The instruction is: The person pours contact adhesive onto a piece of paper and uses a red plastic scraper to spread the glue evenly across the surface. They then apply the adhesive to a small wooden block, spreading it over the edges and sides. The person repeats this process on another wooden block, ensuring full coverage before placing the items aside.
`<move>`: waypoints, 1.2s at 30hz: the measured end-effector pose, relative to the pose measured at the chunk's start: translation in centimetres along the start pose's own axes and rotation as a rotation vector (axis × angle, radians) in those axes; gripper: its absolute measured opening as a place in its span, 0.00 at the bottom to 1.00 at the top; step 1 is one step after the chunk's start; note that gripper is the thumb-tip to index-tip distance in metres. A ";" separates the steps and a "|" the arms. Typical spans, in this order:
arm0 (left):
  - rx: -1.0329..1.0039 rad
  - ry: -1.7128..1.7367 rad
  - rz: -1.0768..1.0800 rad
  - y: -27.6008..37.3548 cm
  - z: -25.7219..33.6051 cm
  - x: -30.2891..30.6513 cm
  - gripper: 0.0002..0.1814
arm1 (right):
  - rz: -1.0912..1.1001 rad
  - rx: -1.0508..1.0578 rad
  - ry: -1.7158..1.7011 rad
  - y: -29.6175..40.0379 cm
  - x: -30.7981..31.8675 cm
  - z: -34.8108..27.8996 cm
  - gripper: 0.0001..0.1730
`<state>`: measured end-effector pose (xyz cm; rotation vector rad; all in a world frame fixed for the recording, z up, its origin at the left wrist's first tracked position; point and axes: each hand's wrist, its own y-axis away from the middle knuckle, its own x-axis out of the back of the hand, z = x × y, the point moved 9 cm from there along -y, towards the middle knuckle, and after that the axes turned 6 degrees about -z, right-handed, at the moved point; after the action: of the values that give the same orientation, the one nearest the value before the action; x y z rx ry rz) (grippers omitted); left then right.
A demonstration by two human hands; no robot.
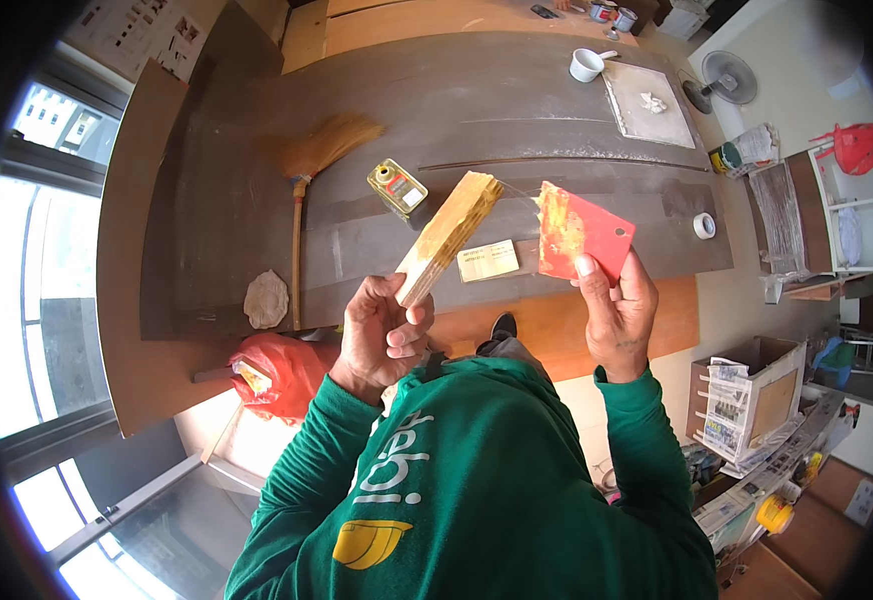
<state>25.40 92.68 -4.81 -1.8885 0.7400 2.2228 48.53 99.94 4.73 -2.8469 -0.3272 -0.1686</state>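
My left hand point(388, 330) grips the lower end of a short wooden block point(444, 244), tilted up to the right. Yellow glue coats its upper face and runs over the far end. In my right hand point(620, 315) is a flat red plastic spreader point(590, 232) with a small hole near one corner, pinched between thumb and fingers. Yellow glue smears its left edge, and thin strands stretch from there to the block's end. Behind the block stands a rectangular metal can point(399, 191) with an uncapped spout. A small wooden piece bearing writing point(489, 261) lies between my hands.
The grey-brown tabletop point(496, 90) carries a straw broom point(316, 165) at left, a roll of tape point(703, 225) at right, and a white pot point(586, 65) beside a white board point(650, 105). A red plastic bag point(286, 375) is near my left forearm. Another person's hand point(562, 4) shows at the top.
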 end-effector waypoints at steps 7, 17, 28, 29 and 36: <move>0.085 -0.007 -0.002 0.4 -2.1 -0.7 0.21 | 0.032 0.103 0.142 -0.8 0.2 -0.8 0.11; 0.091 -0.044 0.010 0.8 -2.8 -0.6 0.21 | -0.027 -0.053 0.023 -0.5 0.8 0.5 0.10; 0.145 -0.109 0.056 1.5 -3.3 -0.7 0.23 | -0.018 0.082 0.197 -0.9 0.2 -0.1 0.10; 0.142 -0.116 0.065 1.4 -3.4 -1.2 0.23 | -0.044 0.082 0.213 -0.8 -0.3 -0.3 0.10; 0.120 -0.173 0.126 1.1 -2.8 -1.0 0.21 | -0.169 0.212 0.274 -0.7 -2.8 -0.8 0.10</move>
<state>27.63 90.68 -3.78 -1.6125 0.9613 2.3212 45.54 99.83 5.27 -2.5444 -0.4935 -0.5193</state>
